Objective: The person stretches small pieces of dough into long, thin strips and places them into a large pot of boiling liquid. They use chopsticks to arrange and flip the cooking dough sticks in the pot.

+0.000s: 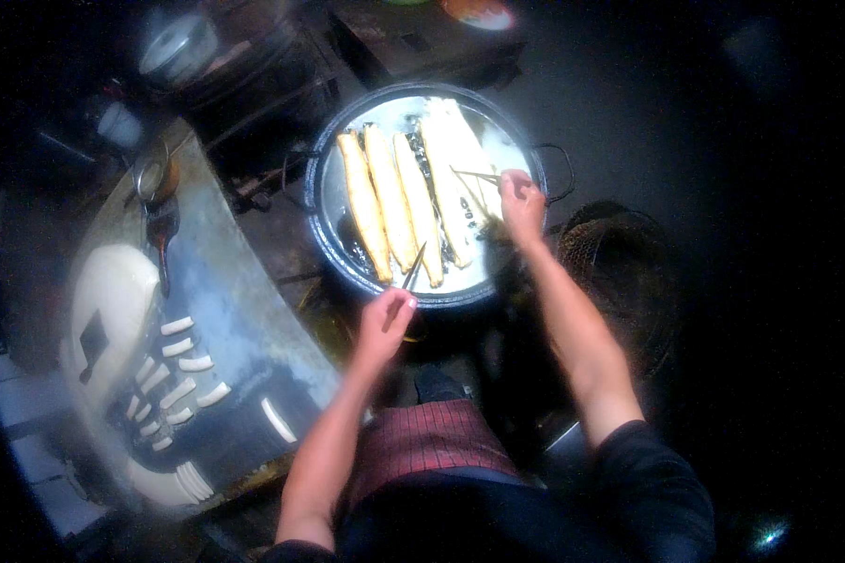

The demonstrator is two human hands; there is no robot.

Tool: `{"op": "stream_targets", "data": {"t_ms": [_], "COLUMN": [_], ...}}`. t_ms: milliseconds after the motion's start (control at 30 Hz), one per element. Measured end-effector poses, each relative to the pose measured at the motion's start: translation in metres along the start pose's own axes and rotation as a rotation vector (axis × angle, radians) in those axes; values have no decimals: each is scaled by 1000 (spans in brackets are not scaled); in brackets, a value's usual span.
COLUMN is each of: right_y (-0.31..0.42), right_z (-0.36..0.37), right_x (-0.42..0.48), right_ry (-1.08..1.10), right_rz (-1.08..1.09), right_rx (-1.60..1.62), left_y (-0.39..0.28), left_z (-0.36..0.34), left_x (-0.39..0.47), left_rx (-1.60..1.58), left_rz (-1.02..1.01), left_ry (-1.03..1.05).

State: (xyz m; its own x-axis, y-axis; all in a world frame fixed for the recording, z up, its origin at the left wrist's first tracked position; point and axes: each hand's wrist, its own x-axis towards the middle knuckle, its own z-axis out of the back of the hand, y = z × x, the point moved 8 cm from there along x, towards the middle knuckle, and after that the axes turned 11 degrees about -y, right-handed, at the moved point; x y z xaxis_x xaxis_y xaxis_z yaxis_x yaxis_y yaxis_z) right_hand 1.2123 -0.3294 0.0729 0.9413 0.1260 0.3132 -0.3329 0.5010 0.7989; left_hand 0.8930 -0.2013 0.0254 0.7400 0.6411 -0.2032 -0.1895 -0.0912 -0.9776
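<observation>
Several long golden dough sticks [394,200] lie side by side in a wide round pan [311,204] of oil, with a handle on each side. Paler, overexposed dough [454,134] is on the pan's right side. My left hand [384,327], at the pan's near rim, pinches a thin dark stick [415,266] whose tip reaches the lower ends of the dough sticks. Over the right rim, my right hand [522,204] grips a thin stick [475,174] pointing left at the pale dough; a second thin line below it may be another stick or a shadow.
A metal-topped table [246,310] stands to the left. It bears a large dough mass [120,278], several cut dough strips [196,363] and a dark-handled tool [163,239]. A wire mesh basket [581,243] sits right of the pan. A lidded pot [176,46] is at the upper left.
</observation>
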Motion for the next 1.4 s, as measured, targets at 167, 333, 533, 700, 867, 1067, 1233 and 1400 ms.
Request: {"op": "stream_targets", "data": {"t_ms": [167,333,533,700,867,1067,1233,1400], "right_y": [29,31,53,33,49,62,52,51], "right_z": [-6,8,12,-4,-8,5,-11,-23], "right_x": [-30,-32,-55,-56,-77,-72,-80,-89], "right_ry": [124,104,139,180,200,146,172,215], "right_rz": [377,307,-63,22,389,259,-1,100], "right_rx": [-11,130,247,178,135,240,315,206], "left_y": [1,3,-1,-13,-20,-23,-12,-34], "left_z": [-2,-5,-6,-4,11,26,38,50], "left_x": [2,1,-3,-10,-19,-27,-31,-39], "left_rx": [-57,-80,-69,-49,10,102,-10,-17], "left_rz": [-59,-72,-21,-6,-90,-126,-105,-112], "left_ry": [-47,-60,13,40,-10,-6,-16,-29]}}
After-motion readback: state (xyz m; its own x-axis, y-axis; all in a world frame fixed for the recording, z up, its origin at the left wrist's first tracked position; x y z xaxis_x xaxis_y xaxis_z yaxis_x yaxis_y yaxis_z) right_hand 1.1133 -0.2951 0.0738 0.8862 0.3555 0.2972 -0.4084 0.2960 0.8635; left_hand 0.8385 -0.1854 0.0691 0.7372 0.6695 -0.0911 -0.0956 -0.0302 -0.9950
